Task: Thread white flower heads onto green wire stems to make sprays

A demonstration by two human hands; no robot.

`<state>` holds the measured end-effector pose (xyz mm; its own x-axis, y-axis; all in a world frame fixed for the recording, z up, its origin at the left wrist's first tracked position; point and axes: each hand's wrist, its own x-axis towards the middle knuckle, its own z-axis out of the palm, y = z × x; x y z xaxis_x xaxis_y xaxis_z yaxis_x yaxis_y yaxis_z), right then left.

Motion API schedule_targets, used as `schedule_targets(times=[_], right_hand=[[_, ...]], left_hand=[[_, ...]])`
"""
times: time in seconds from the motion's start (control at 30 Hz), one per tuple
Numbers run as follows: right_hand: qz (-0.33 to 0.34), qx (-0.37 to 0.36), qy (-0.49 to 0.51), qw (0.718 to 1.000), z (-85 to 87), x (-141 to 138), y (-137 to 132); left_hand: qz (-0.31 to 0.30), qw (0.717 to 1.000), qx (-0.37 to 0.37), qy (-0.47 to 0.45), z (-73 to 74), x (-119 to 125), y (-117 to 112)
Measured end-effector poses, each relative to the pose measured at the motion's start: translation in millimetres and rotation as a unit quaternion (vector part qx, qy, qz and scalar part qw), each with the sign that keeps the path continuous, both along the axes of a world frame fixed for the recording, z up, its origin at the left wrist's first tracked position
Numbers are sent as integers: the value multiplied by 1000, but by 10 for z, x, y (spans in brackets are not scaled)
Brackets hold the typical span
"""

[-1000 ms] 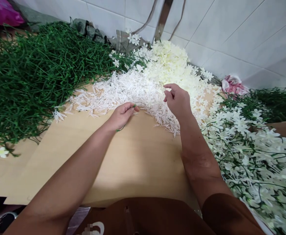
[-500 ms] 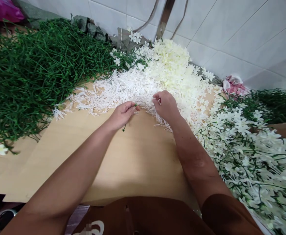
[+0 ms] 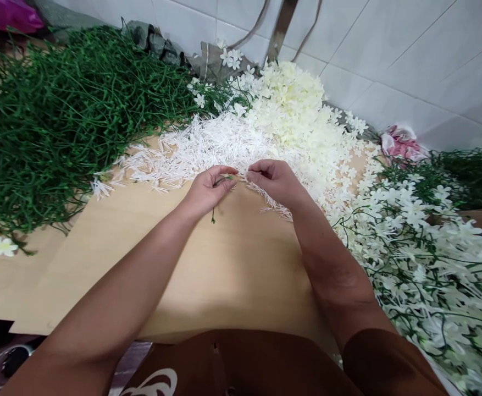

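Note:
My left hand [image 3: 208, 188] is closed on a thin green artificial flower stem [image 3: 213, 215], whose lower end hangs below the palm. Close beside it, my right hand [image 3: 276, 180] pinches thumb and forefinger together; whatever lies between those fingertips is too small to make out. A narrow gap separates the two hands. Just behind them spreads a heap of thin white stamen-like pieces [image 3: 220, 140]. Pale cream flower heads [image 3: 294, 104] are piled beyond my right hand.
A big mound of green stems [image 3: 71, 121] covers the left side. Assembled white flowers on stems [image 3: 426, 247] fill the right. Cardboard [image 3: 224, 264] lies under my arms, and a tiled wall [image 3: 389, 49] closes off the back. A pink-and-white bag [image 3: 403, 144] sits near it.
My right hand has moved slightly left and down, closer to my left hand. The left fingers have shifted on the green stem, with the index finger now stretched toward the right hand.

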<state>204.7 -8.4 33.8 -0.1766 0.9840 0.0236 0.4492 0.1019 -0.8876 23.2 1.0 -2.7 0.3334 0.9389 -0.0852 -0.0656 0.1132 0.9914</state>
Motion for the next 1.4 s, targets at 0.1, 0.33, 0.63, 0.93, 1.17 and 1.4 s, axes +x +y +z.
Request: schedule_targets(times=[0.1, 0.33, 0.63, 0.93, 1.17, 1.4], right_hand=[[31, -51, 79, 995, -24, -85, -27], [12, -64, 95, 993, -77, -141, -30], [-28, 64, -18, 997, -162, -208, -64], [-45, 49, 87, 994, -174, -32, 10], [-17, 96, 5, 995, -104, -105, -81], [-50, 253, -35, 966, -63, -129, -67]], left_hand=[[19, 1000, -10, -12, -6, 10, 8], [30, 1000, -4, 2, -19, 13, 13], [43, 996, 38, 63, 42, 14, 0], [82, 992, 26, 93, 66, 51, 1], [96, 984, 52, 141, 38, 53, 8], [92, 985, 66, 129, -17, 47, 15]])
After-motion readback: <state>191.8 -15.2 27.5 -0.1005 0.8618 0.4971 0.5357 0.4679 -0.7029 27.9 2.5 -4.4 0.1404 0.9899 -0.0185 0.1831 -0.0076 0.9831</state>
